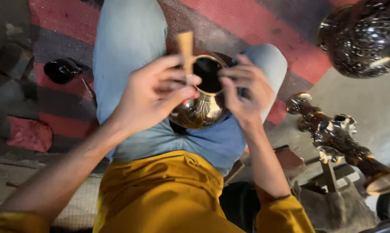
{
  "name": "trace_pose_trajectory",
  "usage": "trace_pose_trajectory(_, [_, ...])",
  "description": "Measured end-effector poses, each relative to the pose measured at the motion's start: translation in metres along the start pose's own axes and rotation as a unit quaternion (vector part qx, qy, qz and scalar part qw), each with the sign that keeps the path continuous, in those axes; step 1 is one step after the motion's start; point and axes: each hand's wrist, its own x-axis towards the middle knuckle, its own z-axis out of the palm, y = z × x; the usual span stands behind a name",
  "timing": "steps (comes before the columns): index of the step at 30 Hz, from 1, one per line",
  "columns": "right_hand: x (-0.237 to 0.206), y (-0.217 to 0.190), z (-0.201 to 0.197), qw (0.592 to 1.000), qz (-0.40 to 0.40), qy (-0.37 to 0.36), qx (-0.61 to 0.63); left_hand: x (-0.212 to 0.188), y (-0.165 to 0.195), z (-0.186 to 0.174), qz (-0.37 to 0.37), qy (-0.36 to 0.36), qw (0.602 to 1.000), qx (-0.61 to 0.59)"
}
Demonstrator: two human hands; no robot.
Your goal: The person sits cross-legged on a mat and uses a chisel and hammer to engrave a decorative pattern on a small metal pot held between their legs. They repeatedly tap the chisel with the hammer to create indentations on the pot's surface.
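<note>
View from above onto a seated person's lap: pale blue jeans and a mustard-yellow shirt. One round brass pot [202,108], shiny and engraved, rests on the lap between the thighs, its dark mouth facing up. Two bare hands work at it. The left hand [149,97] has its fingers curled together, pinching one short wooden stick [186,49] that stands upright at the pot's rim. The right hand [242,92] is cupped over the rim on the other side, fingers bent and pressed against the metal — steadying the pot.

Around the person lie three more metal pieces. One large, dark, ornately patterned vessel [361,36] sits at the upper right corner. One long, turned brass stem [333,136] with knobbed sections lies on the grey floor at right, well apart from the hands. One small black rounded object [61,70] sits at left on a red-and-grey striped mat [65,17] — what it is cannot be told. One reddish cloth [29,133] lies near the mat's lower left.
</note>
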Motion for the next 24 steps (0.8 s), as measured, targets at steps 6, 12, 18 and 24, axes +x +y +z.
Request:
trace_pose_trajectory(6, [-0.072,0.034,-0.048,0.921,0.27,0.156,-0.233,0.056,0.0,0.005,0.021,-0.137,0.986,0.094])
trace_pose_trajectory(12, [-0.179,0.035,-0.022,0.871,0.467,0.131,-0.078,0.082,0.004,0.01,-0.021,-0.22,0.95,0.22])
trace_pose_trajectory(18, [-0.188,0.034,-0.012,0.886,0.446,0.123,-0.036,0.097,0.013,0.012,0.061,-0.274,0.902,0.327])
trace_pose_trajectory(24, [-0.128,0.034,-0.054,0.678,0.515,0.234,0.469,0.107,0.012,0.008,0.076,-0.319,0.885,0.33])
